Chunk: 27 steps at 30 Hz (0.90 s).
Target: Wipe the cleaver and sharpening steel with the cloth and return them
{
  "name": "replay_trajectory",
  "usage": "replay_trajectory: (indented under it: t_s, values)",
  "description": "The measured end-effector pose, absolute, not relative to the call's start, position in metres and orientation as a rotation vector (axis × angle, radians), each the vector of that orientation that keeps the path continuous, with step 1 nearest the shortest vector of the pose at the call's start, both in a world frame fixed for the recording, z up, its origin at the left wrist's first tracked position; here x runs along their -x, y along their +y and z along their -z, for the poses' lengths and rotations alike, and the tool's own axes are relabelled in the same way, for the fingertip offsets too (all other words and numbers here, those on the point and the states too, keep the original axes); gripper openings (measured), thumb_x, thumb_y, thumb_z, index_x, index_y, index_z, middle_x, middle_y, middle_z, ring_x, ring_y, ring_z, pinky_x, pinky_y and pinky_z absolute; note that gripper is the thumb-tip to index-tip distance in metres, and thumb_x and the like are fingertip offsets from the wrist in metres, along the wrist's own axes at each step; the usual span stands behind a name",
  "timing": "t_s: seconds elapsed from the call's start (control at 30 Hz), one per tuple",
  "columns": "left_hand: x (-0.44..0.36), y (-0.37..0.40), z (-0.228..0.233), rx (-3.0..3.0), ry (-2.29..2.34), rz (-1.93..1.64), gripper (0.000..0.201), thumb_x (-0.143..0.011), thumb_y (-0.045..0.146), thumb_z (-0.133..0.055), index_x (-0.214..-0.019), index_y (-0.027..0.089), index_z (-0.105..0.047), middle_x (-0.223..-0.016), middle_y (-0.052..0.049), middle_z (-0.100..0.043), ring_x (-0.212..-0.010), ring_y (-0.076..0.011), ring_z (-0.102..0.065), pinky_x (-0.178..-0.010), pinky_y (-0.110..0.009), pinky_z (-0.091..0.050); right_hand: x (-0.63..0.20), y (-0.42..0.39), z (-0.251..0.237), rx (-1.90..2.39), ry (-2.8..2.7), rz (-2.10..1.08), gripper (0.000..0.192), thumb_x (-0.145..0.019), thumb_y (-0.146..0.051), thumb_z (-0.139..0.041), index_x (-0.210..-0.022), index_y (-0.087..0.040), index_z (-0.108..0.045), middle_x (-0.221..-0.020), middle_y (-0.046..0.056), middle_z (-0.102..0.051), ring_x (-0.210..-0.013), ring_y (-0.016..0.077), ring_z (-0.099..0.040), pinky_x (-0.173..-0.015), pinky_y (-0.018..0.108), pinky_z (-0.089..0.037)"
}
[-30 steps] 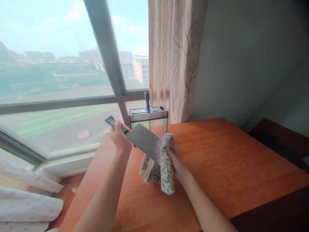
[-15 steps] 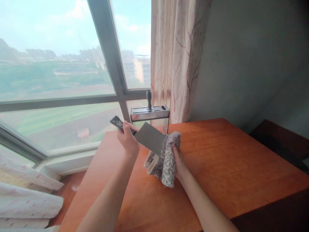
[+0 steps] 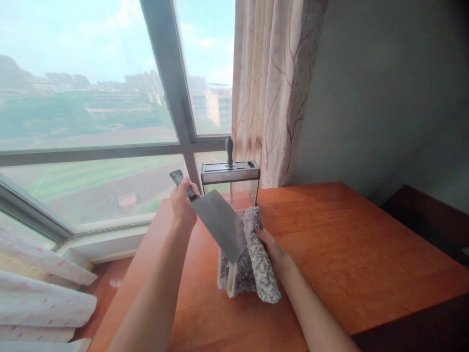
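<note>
My left hand [image 3: 184,201] is closed around the dark handle of a cleaver [image 3: 219,222], a broad grey blade that slants down to the right. The blade's far end lies against a fluffy grey-and-white cloth [image 3: 262,264]. My right hand [image 3: 273,249] grips this cloth from the right side, its fingertips partly buried in the pile. Folds of the cloth hang below and behind the blade. Just beyond the blade stands a knife holder [image 3: 230,171] with clear sides and a metal-framed top, and a dark knife handle [image 3: 229,151] sticks up from its slot.
The reddish-brown wooden table [image 3: 330,244] stretches under both arms and off to the right. Behind it are a large window [image 3: 91,98] and a patterned curtain [image 3: 278,88]. At lower left hangs a white curtain [image 3: 40,298]. A grey wall [image 3: 373,98] rises at the right.
The cleaver has come down and toward me, more of its blade now showing. The cloth in my right hand has shifted lower and tilted, its lower end swinging right.
</note>
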State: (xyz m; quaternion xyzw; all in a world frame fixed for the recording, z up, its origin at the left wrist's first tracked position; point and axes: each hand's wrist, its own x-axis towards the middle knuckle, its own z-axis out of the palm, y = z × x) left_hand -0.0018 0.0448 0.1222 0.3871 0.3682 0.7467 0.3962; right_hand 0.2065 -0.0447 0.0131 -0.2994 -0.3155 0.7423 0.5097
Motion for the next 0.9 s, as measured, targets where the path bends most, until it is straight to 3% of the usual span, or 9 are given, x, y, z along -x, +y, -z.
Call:
replay_trajectory:
  t_s: [0.2,0.33,0.6,0.9]
  values:
    - [-0.014,0.037,-0.119,-1.059,0.918,-1.746,0.031,-0.08,0.044,-0.058,-0.063,0.02,-0.048,-0.045,0.005,-0.045,-0.041,-0.0094,-0.042,-0.044,-0.022,-0.035,-0.21,-0.049,-0.014,0.682,-0.678,-1.935,0.042,-0.067,-0.051,-0.074,-0.09,-0.017,-0.068,-0.074,0.002,-0.068,-0.062,0.0144,-0.059,-0.059,0.025,-0.046]
    - [-0.029,0.031,-0.113,-1.187,0.906,-1.549,0.03,-0.082,0.042,-0.058,-0.064,0.018,-0.052,-0.047,0.003,-0.048,-0.045,-0.0097,-0.043,-0.045,-0.022,-0.033,-0.206,-0.054,-0.018,0.665,-0.92,-2.02,0.047,-0.057,-0.037,-0.084,-0.096,-0.017,-0.066,-0.077,0.0,-0.066,-0.06,0.0122,-0.058,-0.055,0.023,-0.044]
    - [-0.042,0.029,-0.104,-1.142,0.919,-1.48,0.033,-0.083,0.043,-0.056,-0.063,0.018,-0.051,-0.047,0.003,-0.047,-0.044,-0.0099,-0.04,-0.044,-0.022,-0.03,-0.199,-0.049,-0.025,0.722,-0.931,-1.806,0.035,-0.06,-0.033,-0.081,-0.087,-0.015,-0.068,-0.076,0.002,-0.067,-0.063,0.0137,-0.059,-0.059,0.024,-0.046]
    - [-0.069,0.011,-0.101,-1.402,0.996,-1.272,0.043,-0.085,0.048,-0.051,-0.054,0.018,-0.048,-0.05,0.002,-0.046,-0.051,-0.0119,-0.041,-0.053,-0.025,-0.033,-0.204,-0.048,-0.03,0.743,-0.818,-1.703,0.034,-0.065,-0.032,-0.078,-0.094,-0.018,-0.068,-0.084,0.004,-0.071,-0.071,0.0196,-0.064,-0.069,0.031,-0.05]
